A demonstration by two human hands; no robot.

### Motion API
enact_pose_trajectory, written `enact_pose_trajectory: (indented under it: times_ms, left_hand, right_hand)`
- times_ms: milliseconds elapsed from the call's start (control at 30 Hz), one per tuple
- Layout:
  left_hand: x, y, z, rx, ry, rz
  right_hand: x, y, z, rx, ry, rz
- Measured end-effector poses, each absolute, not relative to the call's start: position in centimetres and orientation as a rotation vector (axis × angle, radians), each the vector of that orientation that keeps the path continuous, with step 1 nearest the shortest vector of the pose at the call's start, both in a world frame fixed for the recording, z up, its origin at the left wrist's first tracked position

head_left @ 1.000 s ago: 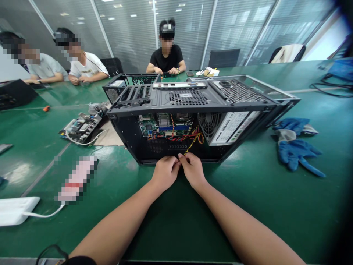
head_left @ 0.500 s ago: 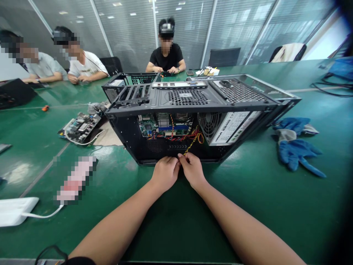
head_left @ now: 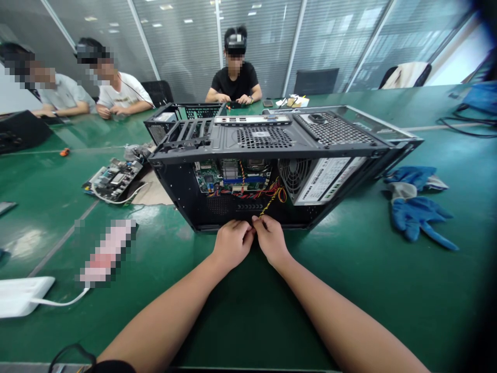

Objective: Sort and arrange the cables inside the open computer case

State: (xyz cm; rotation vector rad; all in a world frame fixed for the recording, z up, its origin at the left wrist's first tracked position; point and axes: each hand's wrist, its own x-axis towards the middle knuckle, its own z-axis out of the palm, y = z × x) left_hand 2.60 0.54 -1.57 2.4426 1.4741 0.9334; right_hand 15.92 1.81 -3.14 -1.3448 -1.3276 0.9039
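Head view, near to far. Both forearms extended over green counter (head_left: pixel 349 290). Left hand (head_left: pixel 231 243) and right hand (head_left: pixel 272 239) side by side, knuckles touching, at near lower edge of open computer case (head_left: pixel 272 140). Fingers of both hands curled and pressed together, pinching end of yellow-black twisted cable (head_left: pixel 272 201); exact grip hidden behind knuckles. Cable running up from fingers into case interior, toward red wires and power supply fan (head_left: pixel 294 174). Motherboard (head_left: pixel 217 178) visible inside case, left of fan. Case lying on its side, open face toward camera. Right of case: blue gloves (head_left: pixel 419 210) flat on counter. Left: loose circuit board (head_left: pixel 112 178); nearer, white device (head_left: pixel 21 296) with white cord. Far side: three people seated at counter, hands at own work.
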Motion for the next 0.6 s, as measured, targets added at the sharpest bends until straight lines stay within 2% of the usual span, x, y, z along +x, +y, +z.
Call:
enact_pose_trajectory:
  times_ms: [600]
  left_hand:
    - [2.79,0.39,-1.06,2.474,1.515,0.926]
  right_hand:
    - [15.93,1.59,-2.44,-1.353,-1.313,0.891]
